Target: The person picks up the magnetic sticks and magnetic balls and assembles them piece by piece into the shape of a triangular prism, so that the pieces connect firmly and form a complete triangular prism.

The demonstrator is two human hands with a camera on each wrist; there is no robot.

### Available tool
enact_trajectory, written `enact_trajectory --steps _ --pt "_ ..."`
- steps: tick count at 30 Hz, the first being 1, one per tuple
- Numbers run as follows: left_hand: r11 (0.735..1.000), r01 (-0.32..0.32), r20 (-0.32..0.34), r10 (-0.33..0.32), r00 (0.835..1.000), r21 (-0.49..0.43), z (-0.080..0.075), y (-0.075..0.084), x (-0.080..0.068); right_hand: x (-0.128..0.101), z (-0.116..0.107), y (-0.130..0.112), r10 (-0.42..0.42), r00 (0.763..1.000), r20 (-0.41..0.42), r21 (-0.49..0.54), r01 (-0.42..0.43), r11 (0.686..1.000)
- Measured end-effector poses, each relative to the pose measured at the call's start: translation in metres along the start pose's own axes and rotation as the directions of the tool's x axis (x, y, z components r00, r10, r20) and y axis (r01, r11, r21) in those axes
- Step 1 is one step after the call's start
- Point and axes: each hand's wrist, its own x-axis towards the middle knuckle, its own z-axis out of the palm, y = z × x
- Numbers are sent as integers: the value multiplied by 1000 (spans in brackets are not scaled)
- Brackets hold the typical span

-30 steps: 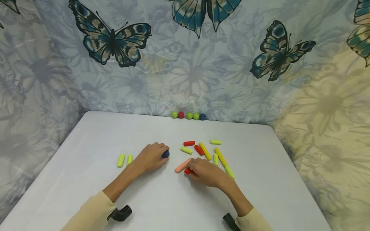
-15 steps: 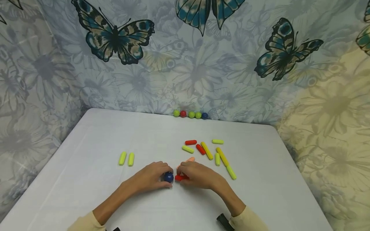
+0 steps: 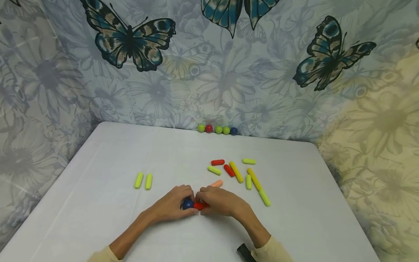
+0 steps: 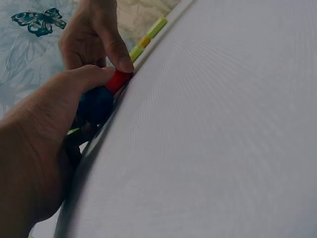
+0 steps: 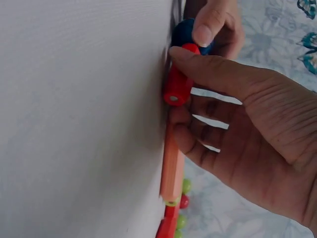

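Observation:
Near the middle front of the white table my left hand (image 3: 173, 203) grips a dark blue ball (image 3: 188, 203), thumb on the near side. Facing it, my right hand (image 3: 222, 201) pinches a short red rod (image 3: 199, 206) between thumb and fingers. One end of the red rod meets the ball, as the right wrist view shows with the blue ball (image 5: 184, 32) beyond the red rod (image 5: 179, 82). A metal-looking dot marks the rod's near end. Just behind my right hand lies a peach rod (image 3: 217, 183), partly covered by the fingers.
Two lime rods (image 3: 139, 180) lie to the left. Red, lime and yellow rods (image 3: 236, 171) are scattered right of centre; a yellow one joins a lime rod (image 3: 264, 198) end to end. Several coloured balls (image 3: 218, 129) line the table's back edge against the patterned wall.
My left hand has brought the blue ball nearer and to the right. My right hand has moved the red rod leftward, and the two now meet.

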Motion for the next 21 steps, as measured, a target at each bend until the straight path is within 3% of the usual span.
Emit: enact_trajectory --steps 4,12,21 --pt "1000 -30 -40 30 999 0 6 -6 1 -4 -3 -1 17 1000 7 -7 -17 1000" --pt "998 -70 -47 70 996 5 3 -6 5 -6 -8 2 26 999 22 17 -26 1000" --pt "999 -31 -73 32 997 16 10 -9 1 -9 -14 7 42 997 61 130 -50 990"
